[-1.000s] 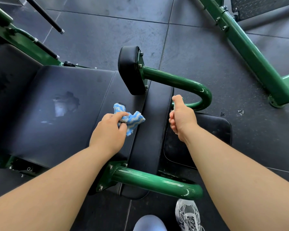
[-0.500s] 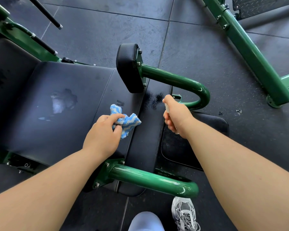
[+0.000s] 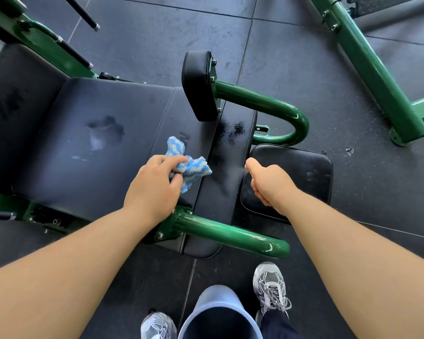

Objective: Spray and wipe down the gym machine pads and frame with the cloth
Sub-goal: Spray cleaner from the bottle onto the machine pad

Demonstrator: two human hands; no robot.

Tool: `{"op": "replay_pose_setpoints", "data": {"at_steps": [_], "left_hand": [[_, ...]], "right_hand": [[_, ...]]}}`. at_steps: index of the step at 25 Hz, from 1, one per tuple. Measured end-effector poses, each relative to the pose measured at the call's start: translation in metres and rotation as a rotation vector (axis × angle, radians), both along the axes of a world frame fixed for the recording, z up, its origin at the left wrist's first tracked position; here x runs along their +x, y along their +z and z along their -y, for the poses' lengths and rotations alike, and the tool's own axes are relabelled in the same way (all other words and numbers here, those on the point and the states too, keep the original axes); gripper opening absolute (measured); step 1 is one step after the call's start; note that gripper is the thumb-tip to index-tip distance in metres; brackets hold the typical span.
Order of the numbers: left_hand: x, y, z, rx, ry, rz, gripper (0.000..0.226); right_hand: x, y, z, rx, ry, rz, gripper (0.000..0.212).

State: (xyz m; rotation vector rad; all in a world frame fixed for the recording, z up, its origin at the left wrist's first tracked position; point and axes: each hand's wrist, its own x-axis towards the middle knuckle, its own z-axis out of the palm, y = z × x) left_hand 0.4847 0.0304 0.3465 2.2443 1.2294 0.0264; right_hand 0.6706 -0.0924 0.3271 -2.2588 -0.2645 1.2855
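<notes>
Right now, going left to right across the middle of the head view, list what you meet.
Wide black seat pad → left hand → blue-and-white striped cloth → narrow black pad speckled with spray → right hand → small square black pad → slanted green steel frame beam.

**Gym: weight-machine area**

Machine with a green tubular steel frame (image 3: 260,101), bolted; second frame (image 3: 367,59) of the same green beyond. Black padded seat (image 3: 103,143); side pad (image 3: 198,86); lower pad (image 3: 299,172). Black handle bar (image 3: 82,13). Seamed black rubber floor tiles (image 3: 169,40). Grey trainer (image 3: 271,285) on person's foot.
</notes>
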Motion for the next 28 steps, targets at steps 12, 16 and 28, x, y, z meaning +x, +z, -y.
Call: {"op": "replay_pose_setpoints", "data": {"at_steps": [12,16,28], "left_hand": [[-0.069,0.021,0.042,0.243,-0.197,0.148,0.046],[-0.102,0.021,0.053,0.227,-0.221,0.126,0.047],[-0.107,0.036,0.077,0.185,-0.049,0.120,0.043]], "right_hand": [[-0.100,0.022,0.055,-0.061,0.193,-0.011,0.055],[-0.127,0.008,0.072,-0.021,0.091,0.070,0.045],[-0.095,0.041,0.061,0.141,-0.207,0.138,0.051]]}}
